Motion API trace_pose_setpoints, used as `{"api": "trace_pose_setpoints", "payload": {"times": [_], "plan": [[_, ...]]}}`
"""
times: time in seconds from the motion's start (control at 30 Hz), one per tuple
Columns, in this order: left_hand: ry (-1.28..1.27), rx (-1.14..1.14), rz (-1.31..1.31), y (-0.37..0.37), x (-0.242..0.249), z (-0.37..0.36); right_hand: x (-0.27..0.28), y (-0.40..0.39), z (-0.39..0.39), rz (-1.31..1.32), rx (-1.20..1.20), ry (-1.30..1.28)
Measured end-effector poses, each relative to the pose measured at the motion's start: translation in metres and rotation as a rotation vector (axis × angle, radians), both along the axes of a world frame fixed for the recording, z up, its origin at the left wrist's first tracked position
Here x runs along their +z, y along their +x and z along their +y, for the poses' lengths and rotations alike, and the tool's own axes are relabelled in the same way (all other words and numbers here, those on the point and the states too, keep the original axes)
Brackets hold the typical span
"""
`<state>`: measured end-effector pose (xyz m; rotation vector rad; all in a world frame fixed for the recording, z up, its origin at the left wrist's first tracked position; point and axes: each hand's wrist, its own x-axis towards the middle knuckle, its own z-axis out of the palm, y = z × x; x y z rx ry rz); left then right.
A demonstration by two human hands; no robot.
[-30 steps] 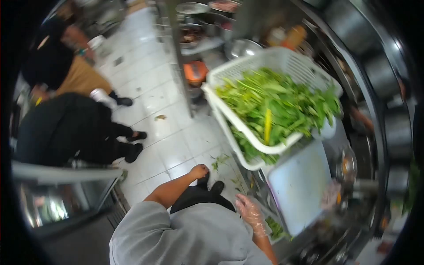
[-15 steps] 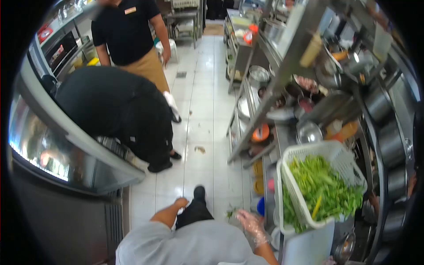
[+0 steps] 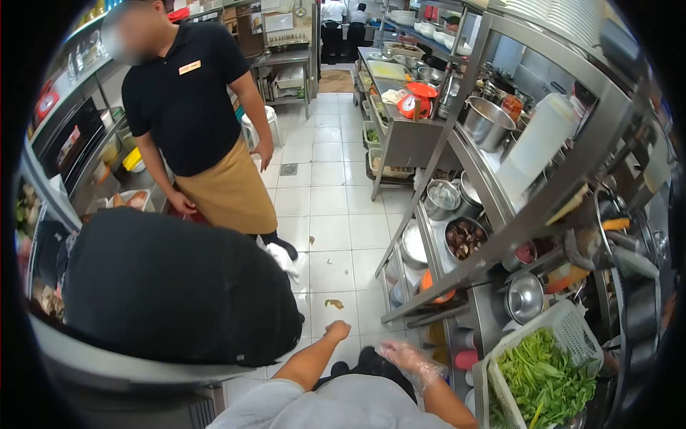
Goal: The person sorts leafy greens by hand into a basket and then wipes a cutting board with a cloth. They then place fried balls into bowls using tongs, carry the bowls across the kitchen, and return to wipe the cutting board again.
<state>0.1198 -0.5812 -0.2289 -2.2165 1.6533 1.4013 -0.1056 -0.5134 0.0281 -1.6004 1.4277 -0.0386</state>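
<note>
My left hand [image 3: 338, 329] hangs bare in front of my body, its fingers curled in; whether it holds anything is hidden. In a clear plastic glove, my right hand [image 3: 400, 355] is held low on the right, fingers partly bent, and its grip is unclear. Both hands are over the tiled floor [image 3: 331, 269]. A white basket [image 3: 509, 400] of leafy greens [image 3: 547, 375] stands right of my gloved hand, not touching it.
A person in black [image 3: 179, 286] bends over at the left, close by. Another person in a tan apron [image 3: 227, 189] stands behind. Metal shelving [image 3: 429, 193] with pots runs along the right. Scraps [image 3: 334, 304] lie on the floor.
The view has tilted up and moved forward. The bending person now appears nearer, and the basket sits lower at the right. My left hand has moved out from my body.
</note>
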Motion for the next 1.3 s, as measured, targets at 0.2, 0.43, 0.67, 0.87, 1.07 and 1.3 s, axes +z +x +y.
{"api": "trace_pose_setpoints", "payload": {"times": [0.2, 0.43, 0.67, 0.87, 1.07, 1.3], "plan": [[-0.184, 0.034, 0.043, -0.013, 0.029, -0.175, -0.002, 0.037, -0.170, -0.090, 0.026, -0.179], [-0.366, 0.361, 0.170, 0.083, 0.049, -0.337, 0.003, 0.118, -0.405, -0.210, 0.232, -0.482], [-0.421, -0.037, -0.224, 0.204, -0.005, -0.364, 0.080, 0.201, -0.571, -0.281, 0.344, -0.564], [0.095, 0.377, 0.078, 0.255, -0.037, -0.397, 0.089, 0.196, -0.709, -0.556, 0.211, -0.505], [0.178, 0.789, 0.462, 0.263, 0.017, -0.571, 0.164, 0.081, -0.793, -0.813, -0.447, -0.536], [0.077, 0.608, 1.114, 0.142, 0.214, -0.848, 0.244, -0.080, -0.867, -1.007, -0.885, -1.026]]}}
